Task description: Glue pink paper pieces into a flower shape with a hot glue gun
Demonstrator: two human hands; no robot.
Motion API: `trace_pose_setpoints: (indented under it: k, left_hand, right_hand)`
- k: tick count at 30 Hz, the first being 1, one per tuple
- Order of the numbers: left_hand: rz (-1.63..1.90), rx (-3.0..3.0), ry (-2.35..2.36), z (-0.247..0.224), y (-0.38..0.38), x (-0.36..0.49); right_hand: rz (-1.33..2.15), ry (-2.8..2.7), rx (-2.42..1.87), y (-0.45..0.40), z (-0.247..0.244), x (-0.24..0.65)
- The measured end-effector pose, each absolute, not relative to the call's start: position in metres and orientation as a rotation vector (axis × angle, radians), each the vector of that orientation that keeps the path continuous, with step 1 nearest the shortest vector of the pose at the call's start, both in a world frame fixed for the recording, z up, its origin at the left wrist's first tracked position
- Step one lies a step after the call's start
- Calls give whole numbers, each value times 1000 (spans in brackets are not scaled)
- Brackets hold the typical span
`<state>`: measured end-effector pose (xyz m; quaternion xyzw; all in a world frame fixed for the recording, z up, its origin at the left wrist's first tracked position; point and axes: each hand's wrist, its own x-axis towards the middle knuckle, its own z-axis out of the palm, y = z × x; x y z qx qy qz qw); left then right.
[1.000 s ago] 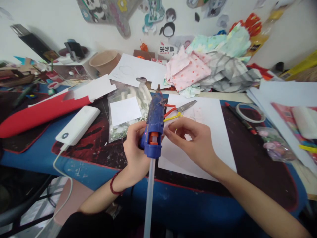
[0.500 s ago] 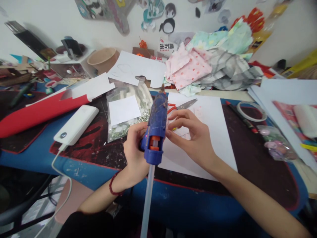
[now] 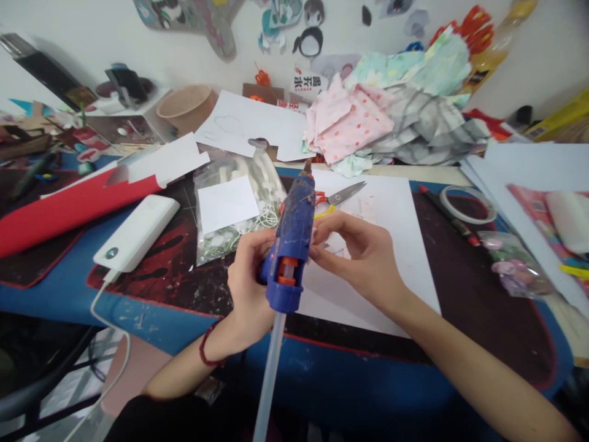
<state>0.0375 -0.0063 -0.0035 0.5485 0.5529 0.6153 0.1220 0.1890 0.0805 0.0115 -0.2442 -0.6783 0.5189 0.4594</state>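
My left hand (image 3: 248, 285) is wrapped round the handle of a blue hot glue gun (image 3: 295, 224), its nozzle tilted up and away from me. Out of the gun's back end sticks a long translucent glue stick (image 3: 270, 374). On the gun's right side, my right hand (image 3: 365, 258) has thumb and fingers pinched together; their tips are partly behind the gun, so what they hold, if anything, is hidden. Beneath that hand lies a sheet of white paper (image 3: 386, 307). Scissors (image 3: 346, 194) with red and yellow on the handles rest on it, blades pointing right.
Left of the gun are a clear bag of stems (image 3: 216, 242), a white power bank (image 3: 138, 233) with its cable, and a red sheet (image 3: 78, 212). Crumpled fabric (image 3: 352, 120) is piled at the back. A marker (image 3: 448, 215) and tape roll (image 3: 467, 205) lie right.
The nozzle has swung slightly right and the gun's rear has dropped a little. My right fingers have lowered and curled in closer, so more of the scissors' handles shows.
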Motion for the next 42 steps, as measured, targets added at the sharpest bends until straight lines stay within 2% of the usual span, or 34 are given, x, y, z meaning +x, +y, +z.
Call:
trace_pose_setpoints:
  k: [6, 24, 42]
  left_hand:
    - [1793, 1510, 1635, -12, -9, 38]
    - [1774, 1529, 1670, -11, -8, 39]
    - [1679, 1369, 1700, 8, -1, 44]
  right_hand:
    - [1393, -1611, -610, 81, 14, 191]
    - [1310, -1700, -693, 81, 17, 194]
    - [1377, -1747, -788, 87, 15, 202]
